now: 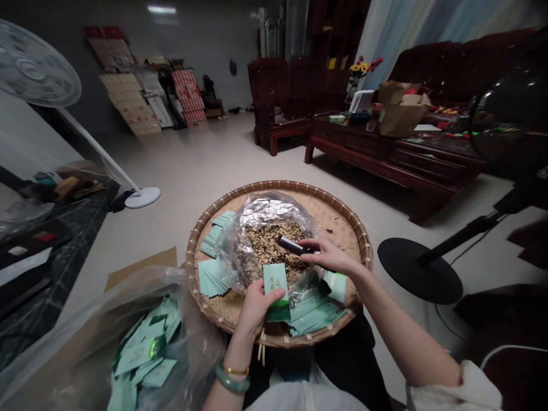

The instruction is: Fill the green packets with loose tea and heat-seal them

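Observation:
My left hand (256, 311) grips a light-green paper packet (275, 279) with a darker green lower end, held upright over the near side of a round woven bamboo tray (366, 245). Between the fingers of my right hand (325, 254) is a small black scoop (292, 245) with a pale inner face. Its tip is just above or touching a dry, brown-and-tan mix (269, 240) in a clear plastic bag (274, 208) opened on the tray. More green packets (317, 314) lie fanned out on the tray near my right forearm, and smaller stacks (212, 278) rest at its left.
On my left, a large clear plastic bag (51, 357) holds many green packets (148, 345). A white standing fan (143, 197) is at the far left; a black stand base (417, 268) sits close on the right. A dark wooden table (363, 145) and stacked boxes (128, 103) are farther off.

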A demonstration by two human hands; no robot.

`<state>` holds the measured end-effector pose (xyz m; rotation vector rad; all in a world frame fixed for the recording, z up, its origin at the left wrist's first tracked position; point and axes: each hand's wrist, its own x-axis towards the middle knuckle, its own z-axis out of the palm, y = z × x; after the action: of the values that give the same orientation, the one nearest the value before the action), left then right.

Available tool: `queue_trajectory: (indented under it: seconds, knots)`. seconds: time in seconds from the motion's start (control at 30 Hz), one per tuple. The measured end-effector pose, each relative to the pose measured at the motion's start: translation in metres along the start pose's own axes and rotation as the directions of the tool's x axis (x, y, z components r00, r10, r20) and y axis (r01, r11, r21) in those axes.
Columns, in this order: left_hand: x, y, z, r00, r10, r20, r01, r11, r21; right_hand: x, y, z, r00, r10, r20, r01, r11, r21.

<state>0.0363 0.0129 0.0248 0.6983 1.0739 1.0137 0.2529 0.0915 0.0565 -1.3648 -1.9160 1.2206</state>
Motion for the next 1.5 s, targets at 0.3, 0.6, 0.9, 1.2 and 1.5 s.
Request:
queue_trajectory:
  seconds: [0.3, 0.6, 0.9, 1.2, 1.5]
  knots:
    - [0.002, 0.000, 0.006, 0.998, -0.009, 0.064, -0.001, 0.989, 0.145, -0.010, -0.030, 0.012, 0.973, -0.031, 0.227, 0.021, 0.999, 0.046]
    - [0.000, -0.001, 0.000, 0.994, -0.035, 0.102, 0.026, 0.996, 0.086, -0.004, -0.020, 0.016, 0.993, 0.054, 0.108, -0.072, 0.982, 0.172]
    - [-0.003, 0.008, -0.009, 0.997, -0.046, 0.055, 0.046, 0.999, 0.016, -0.001, -0.014, 0.018, 0.982, 0.157, 0.108, -0.190, 0.871, 0.454]
    - [0.000, 0.010, -0.014, 0.999, -0.031, 0.032, 0.031, 1.000, -0.004, -0.007, -0.007, 0.009, 0.979, 0.187, 0.079, -0.202, 0.866, 0.457]
    - [0.000, 0.010, -0.014, 0.997, -0.047, 0.059, 0.044, 0.997, 0.058, -0.004, -0.004, 0.021, 0.990, 0.138, 0.015, -0.134, 0.927, 0.350]
